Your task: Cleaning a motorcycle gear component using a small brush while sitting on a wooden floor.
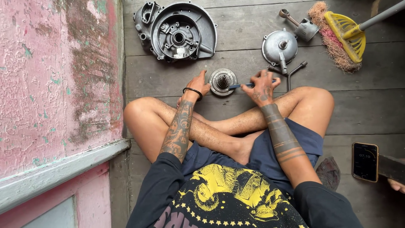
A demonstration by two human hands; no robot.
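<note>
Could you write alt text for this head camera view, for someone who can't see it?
Seated cross-legged on a plank floor, a person steadies a round toothed metal part with the left hand while the right hand holds a blue-handled tool against it.

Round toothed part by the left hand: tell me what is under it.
The round toothed part lies flat on the grey wooden floor; the left hand steadies its edge. The boards directly beneath are covered, so anything there cannot be seen.
</note>
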